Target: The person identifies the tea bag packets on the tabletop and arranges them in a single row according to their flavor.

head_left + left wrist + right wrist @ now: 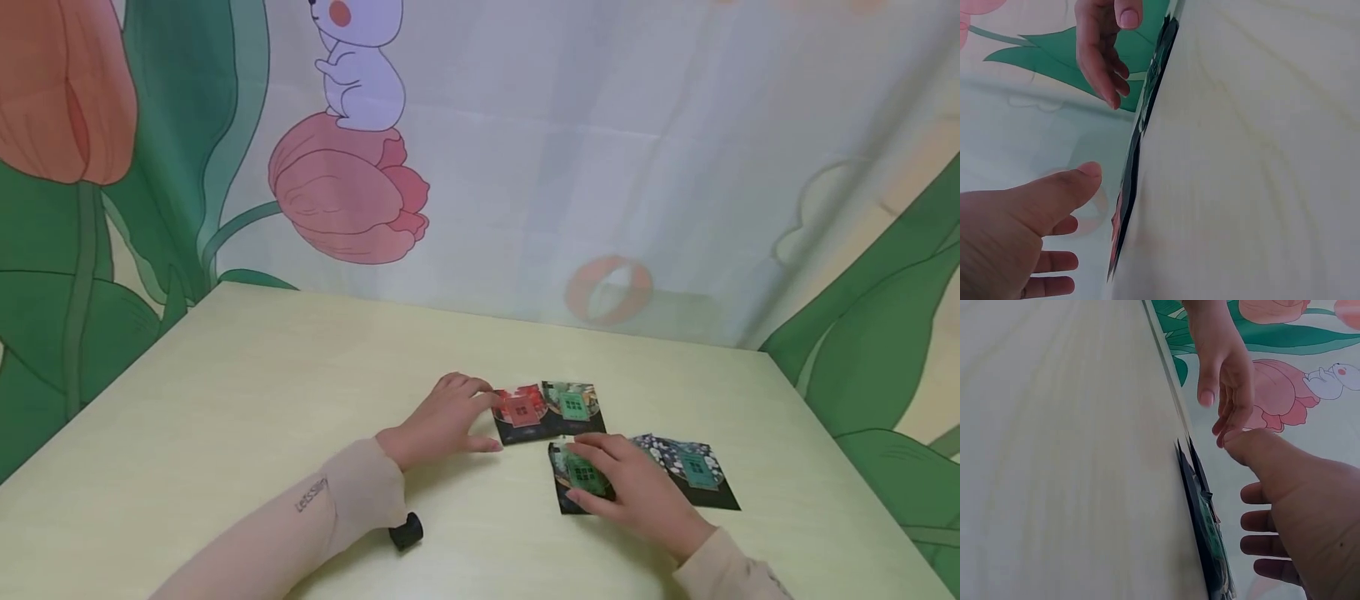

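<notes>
"Where's the nearer green packet (584,475)?"
"Beneath my right hand (633,492), which hides its long axis; top toward twelve."
"Grip?"
"Thumbs and fingers apart, both hands. Red packet (521,411) toward eleven, by my left hand (442,422); blue packets (699,470) at three."

on the pale table (300,400) i see a red packet (521,411) lying flat, touching a green-labelled packet (573,406) at its right. below them, 1 more green-labelled packet (584,475) lies partly covered; right of that, a dark flowered packet (699,471) shows white blossoms and a teal label.
</notes>
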`<state>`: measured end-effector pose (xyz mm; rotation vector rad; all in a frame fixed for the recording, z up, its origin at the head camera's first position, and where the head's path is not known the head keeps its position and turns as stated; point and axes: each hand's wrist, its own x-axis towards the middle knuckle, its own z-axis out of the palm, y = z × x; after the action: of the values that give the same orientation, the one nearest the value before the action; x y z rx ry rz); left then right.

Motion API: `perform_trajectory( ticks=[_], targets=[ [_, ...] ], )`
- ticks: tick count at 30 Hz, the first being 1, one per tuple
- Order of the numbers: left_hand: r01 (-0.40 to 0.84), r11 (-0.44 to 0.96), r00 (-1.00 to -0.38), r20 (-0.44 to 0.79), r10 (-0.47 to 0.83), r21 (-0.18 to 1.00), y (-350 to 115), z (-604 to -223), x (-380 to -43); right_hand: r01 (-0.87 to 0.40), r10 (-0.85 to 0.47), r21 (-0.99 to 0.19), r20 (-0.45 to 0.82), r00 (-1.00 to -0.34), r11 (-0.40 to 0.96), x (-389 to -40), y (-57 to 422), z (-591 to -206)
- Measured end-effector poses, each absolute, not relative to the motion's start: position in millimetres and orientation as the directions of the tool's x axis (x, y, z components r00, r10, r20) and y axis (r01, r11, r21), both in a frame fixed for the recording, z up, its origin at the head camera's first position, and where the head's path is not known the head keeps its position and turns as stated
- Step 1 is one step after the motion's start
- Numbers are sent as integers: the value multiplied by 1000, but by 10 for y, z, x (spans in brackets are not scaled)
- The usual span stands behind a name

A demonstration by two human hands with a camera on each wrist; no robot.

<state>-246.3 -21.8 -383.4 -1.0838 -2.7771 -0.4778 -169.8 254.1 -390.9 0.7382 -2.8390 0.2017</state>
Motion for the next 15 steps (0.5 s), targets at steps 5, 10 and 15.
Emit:
perform_trajectory(
  ticks=[5,10,15],
  targets=[
    [669,709,-743,208,636,223,-71,-3884,-2514,-508,-485,-48,236,-842,860,-1675,2542,-3923],
    [652,716,-757,175,629,248,54,-3901,-2550,-494,-472,-57,217,-854,868,-1673,2545,-3919],
    [642,726,-765,160,623,244,154,-3915,-2582,-508,-491,-56,186,-851,860,-1695,2566,-3947]
  ],
)
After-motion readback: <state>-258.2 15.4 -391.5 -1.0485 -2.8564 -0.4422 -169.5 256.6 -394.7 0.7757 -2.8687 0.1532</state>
